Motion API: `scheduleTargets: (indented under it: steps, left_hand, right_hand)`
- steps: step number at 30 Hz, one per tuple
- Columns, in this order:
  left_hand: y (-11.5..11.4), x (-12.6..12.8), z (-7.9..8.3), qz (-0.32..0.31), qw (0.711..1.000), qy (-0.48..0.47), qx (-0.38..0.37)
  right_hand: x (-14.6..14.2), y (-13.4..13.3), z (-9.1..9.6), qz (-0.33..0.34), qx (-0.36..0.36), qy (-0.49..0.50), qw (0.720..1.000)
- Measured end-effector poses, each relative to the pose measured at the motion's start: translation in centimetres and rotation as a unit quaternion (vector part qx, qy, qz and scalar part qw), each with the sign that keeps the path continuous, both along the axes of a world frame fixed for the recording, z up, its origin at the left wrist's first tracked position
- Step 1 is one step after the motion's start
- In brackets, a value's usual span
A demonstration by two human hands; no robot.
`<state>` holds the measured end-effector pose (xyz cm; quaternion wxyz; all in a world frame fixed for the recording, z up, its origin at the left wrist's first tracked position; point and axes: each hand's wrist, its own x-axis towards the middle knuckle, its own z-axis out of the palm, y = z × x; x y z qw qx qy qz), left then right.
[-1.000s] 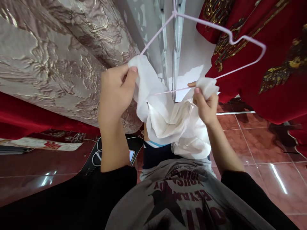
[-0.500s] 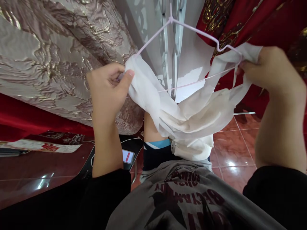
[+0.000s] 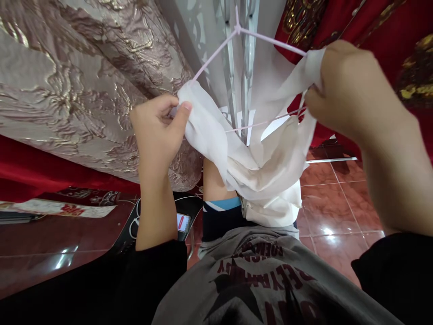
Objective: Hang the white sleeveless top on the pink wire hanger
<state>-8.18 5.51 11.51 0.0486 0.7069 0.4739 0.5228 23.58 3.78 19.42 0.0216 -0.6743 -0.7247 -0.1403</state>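
Note:
A thin white garment (image 3: 264, 162) hangs in folds from a pale pink wire hanger (image 3: 216, 54) held up in front of me. My left hand (image 3: 157, 131) pinches the cloth at the hanger's left shoulder, thumb on top. My right hand (image 3: 345, 90) is closed round the cloth at the hanger's right end, which it hides. The hanger's lower bar (image 3: 260, 123) shows between both hands, and its hook runs up out of view.
A shiny beige and gold brocade cloth (image 3: 74, 81) hangs at the left. Red cloth with gold embroidery (image 3: 399, 54) hangs at the right. Below is a glossy red tiled floor (image 3: 338, 194). A phone with a white cable (image 3: 182, 222) lies near my left forearm.
My right hand carried the garment's right side from the middle of the bar up over the hanger's right shoulder, then drew in slightly. The left hand kept its pinch.

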Motion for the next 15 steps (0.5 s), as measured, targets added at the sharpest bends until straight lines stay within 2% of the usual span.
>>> scheduleTargets:
  steps: [3,6,8,10,13,15]
  left_hand:
    - [0.3,-0.3,0.2,0.018,1.000,0.012,0.018]
    - [1.0,-0.4,0.2,0.061,0.997,0.036,0.027]
    - [1.5,-0.2,0.0,0.096,0.994,0.055,0.016]
    - [2.0,0.1,-0.4,0.125,0.990,0.066,-0.003]
    - [2.4,0.6,-1.1,0.131,0.990,0.051,-0.022]
    - [2.4,0.8,-1.5,0.115,0.993,0.026,-0.020]
  right_hand:
    - [-0.2,-2.0,-0.9,0.059,0.011,0.067,0.996]
    - [0.5,-5.6,-1.5,0.140,0.043,0.139,0.979]
    - [0.8,-7.8,-1.5,0.199,0.046,0.189,0.960]
    - [0.6,-9.0,-1.7,0.288,0.013,0.249,0.924]
    - [-0.4,-7.6,-3.0,0.396,-0.048,0.316,0.861]
    - [-1.2,-4.7,-5.1,0.416,-0.026,0.334,0.845]
